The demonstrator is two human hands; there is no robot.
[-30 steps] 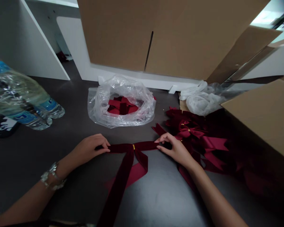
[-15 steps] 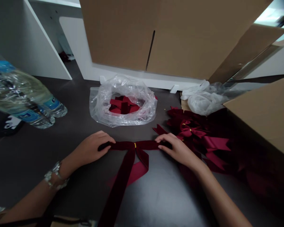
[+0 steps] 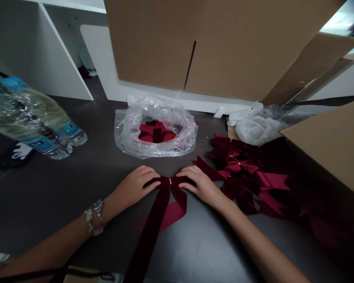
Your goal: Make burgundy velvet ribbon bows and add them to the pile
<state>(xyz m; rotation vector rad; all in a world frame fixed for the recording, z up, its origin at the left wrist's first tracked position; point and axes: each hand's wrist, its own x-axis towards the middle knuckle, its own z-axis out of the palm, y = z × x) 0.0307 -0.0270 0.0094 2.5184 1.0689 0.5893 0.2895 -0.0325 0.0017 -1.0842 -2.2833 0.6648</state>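
Observation:
A dark red velvet ribbon bow (image 3: 165, 196) lies on the grey table, bound at its middle by a small gold tie (image 3: 170, 181). Its two tails run toward me, the left one long, the right one folded over to show a brighter underside. My left hand (image 3: 138, 184) is closed on the bow's left loop, thumb below and fingers above. On the other side, my right hand (image 3: 199, 184) grips the right loop the same way. Both hands sit close to the gold tie and hide most of the loops.
A clear plastic bag (image 3: 124, 137) holding red ribbon pieces (image 3: 157, 133) stands behind the bow. Finished-looking red bows (image 3: 242, 165) are heaped at right, near a white plastic bag (image 3: 255, 127) and cardboard box (image 3: 330, 137). Wrapped water bottles (image 3: 47, 118) stand at left. Cardboard (image 3: 218, 47) rises behind.
Both my hands have slid inward along the loops toward the gold tie, from the outer ends of the bow. The bow itself stays nearly in place.

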